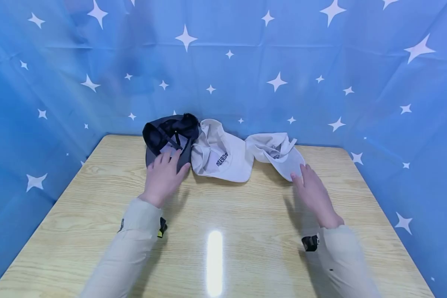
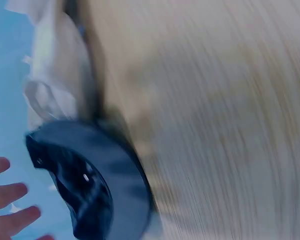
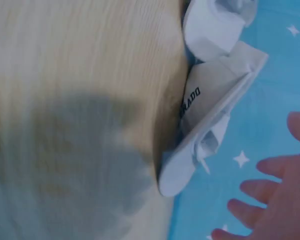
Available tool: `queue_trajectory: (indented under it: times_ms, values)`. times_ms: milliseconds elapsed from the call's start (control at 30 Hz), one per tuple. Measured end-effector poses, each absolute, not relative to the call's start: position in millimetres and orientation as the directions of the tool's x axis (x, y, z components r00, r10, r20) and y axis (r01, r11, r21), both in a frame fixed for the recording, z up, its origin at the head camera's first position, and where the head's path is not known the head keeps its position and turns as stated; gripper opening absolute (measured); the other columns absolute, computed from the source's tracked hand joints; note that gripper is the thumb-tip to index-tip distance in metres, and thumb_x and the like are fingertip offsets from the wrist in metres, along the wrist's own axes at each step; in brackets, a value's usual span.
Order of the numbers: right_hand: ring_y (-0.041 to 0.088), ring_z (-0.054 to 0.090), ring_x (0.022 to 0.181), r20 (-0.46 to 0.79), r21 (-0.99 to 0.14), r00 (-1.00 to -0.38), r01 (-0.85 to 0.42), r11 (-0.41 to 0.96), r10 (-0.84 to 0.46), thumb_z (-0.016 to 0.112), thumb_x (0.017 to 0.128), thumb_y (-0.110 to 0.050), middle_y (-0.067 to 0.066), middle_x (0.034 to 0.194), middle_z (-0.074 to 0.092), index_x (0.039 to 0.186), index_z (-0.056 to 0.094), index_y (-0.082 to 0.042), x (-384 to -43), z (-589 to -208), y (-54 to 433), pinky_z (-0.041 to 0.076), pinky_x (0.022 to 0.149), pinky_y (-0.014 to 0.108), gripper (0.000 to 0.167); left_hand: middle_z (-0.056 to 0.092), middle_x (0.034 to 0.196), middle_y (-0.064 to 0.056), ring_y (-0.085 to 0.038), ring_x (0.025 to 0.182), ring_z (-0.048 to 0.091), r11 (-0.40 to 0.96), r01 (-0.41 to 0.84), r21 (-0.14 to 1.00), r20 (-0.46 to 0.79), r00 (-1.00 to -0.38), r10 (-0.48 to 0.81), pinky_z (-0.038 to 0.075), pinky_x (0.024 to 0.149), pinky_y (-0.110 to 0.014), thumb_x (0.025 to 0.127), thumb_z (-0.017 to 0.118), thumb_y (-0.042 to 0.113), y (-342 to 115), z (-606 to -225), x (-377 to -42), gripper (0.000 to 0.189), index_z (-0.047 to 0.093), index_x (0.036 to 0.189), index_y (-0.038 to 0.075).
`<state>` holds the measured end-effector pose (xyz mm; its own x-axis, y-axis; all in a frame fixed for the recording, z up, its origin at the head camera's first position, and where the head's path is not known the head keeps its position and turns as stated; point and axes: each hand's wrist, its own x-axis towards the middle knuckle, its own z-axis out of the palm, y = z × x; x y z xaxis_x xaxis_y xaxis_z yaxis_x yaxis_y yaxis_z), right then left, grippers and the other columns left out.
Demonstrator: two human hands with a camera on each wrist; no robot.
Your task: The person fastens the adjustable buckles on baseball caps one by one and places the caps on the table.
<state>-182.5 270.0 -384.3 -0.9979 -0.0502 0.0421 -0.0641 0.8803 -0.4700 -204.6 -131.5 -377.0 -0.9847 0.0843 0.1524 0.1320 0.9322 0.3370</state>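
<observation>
Three baseball caps lie side by side along the back of the table. The leftmost is a dark cap [image 1: 163, 125], its inside facing up; my left hand [image 1: 161, 179] is over its near side, fingers spread. The left wrist view, somewhat blurred, shows those fingers [image 2: 10, 197] straight beside the dark cap [image 2: 126, 185]. In the middle lies a white cap [image 1: 235, 154] with dark lettering. A second white cap [image 1: 289, 162] is at the right, folded and slanting. By its brim is my right hand [image 1: 316, 195], whose fingers [image 3: 260, 191] are extended and spread in the right wrist view; contact is unclear.
The wooden table [image 1: 246, 215] ends just behind the caps, at a blue curtain [image 1: 231, 82] with white stars. More curtain hangs on both sides. A bright light reflection lies on the table's near middle. Each sleeve carries a small black device [image 1: 310, 243].
</observation>
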Motion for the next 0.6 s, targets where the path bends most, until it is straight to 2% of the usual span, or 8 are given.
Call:
queue_trajectory:
  times_ms: [133, 233, 400, 600]
  values:
    - [0.05, 0.009, 0.126, 0.009, -0.557, -1.0, -0.028, 0.83, -0.028, 0.018, 0.094, -0.051, 0.033, 0.141, 0.005, 0.14, 0.012, 0.004, -177, -394, 268, 0.013, 0.097, 0.062, 0.072, 0.051, 0.121, -0.008, -0.027, 0.103, 0.05, 0.83, 0.143, 0.538, 0.104, -0.989, 0.103, 0.041, 0.082, -0.046, 0.091, 0.039, 0.049, -114, -375, -202, 0.056, 0.035, 0.136, 0.017]
    - [0.049, 0.011, 0.126, -0.004, -0.609, -1.0, -0.01, 0.793, -0.016, 0.019, 0.094, -0.051, 0.033, 0.141, 0.007, 0.14, 0.011, 0.003, -174, -402, 267, 0.014, 0.096, 0.063, 0.072, 0.057, 0.105, -0.002, -0.019, 0.086, 0.055, 0.74, 0.123, 0.662, 0.066, -0.992, 0.106, 0.044, 0.072, -0.037, 0.09, 0.042, 0.049, -103, -380, -201, 0.051, 0.041, 0.132, 0.019]
    - [0.047, 0.02, 0.124, -0.065, -0.709, -0.998, 0.057, 0.703, 0.015, 0.024, 0.093, -0.051, 0.03, 0.141, 0.012, 0.141, 0.008, 0.001, -169, -413, 263, 0.02, 0.096, 0.06, 0.072, 0.058, 0.099, 0.001, -0.016, 0.08, 0.058, 0.591, 0.056, 0.805, -0.011, -0.994, 0.11, 0.045, 0.065, -0.032, 0.088, 0.043, 0.052, -86, -396, -194, 0.049, 0.046, 0.127, 0.023]
    - [0.042, 0.019, 0.127, -0.15, -0.809, -0.988, 0.14, 0.571, 0.03, 0.032, 0.09, -0.056, 0.027, 0.143, 0.012, 0.142, 0.003, -0.004, -173, -424, 259, 0.02, 0.1, 0.055, 0.079, 0.06, 0.102, -0.01, -0.027, 0.083, 0.061, 0.302, -0.016, 0.953, -0.077, -0.979, 0.191, 0.049, 0.068, -0.039, 0.091, 0.048, 0.04, -63, -418, -189, 0.046, 0.045, 0.128, 0.014]
